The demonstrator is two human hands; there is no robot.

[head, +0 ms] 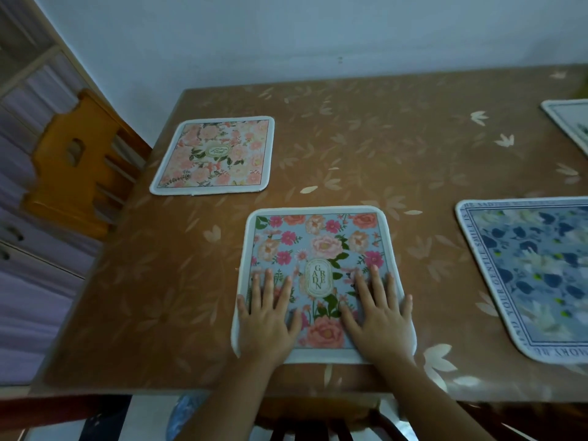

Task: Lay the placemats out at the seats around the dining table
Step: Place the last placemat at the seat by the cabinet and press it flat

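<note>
my left hand (266, 319) and right hand (378, 316) pressed flat, grip wide and fingers spread, on the garden placemat (321, 249), brown tabletop (397, 148) beneath

Four placemats (318, 275) on table (413, 148); chair (73, 167) at left.

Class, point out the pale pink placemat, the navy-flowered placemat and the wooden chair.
pale pink placemat (211, 155): head view, central label.
navy-flowered placemat (534, 275): head view, printed middle.
wooden chair (63, 183): head view, backrest.

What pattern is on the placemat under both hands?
Placemat: pink and peach flowers on blue; head view.
</note>
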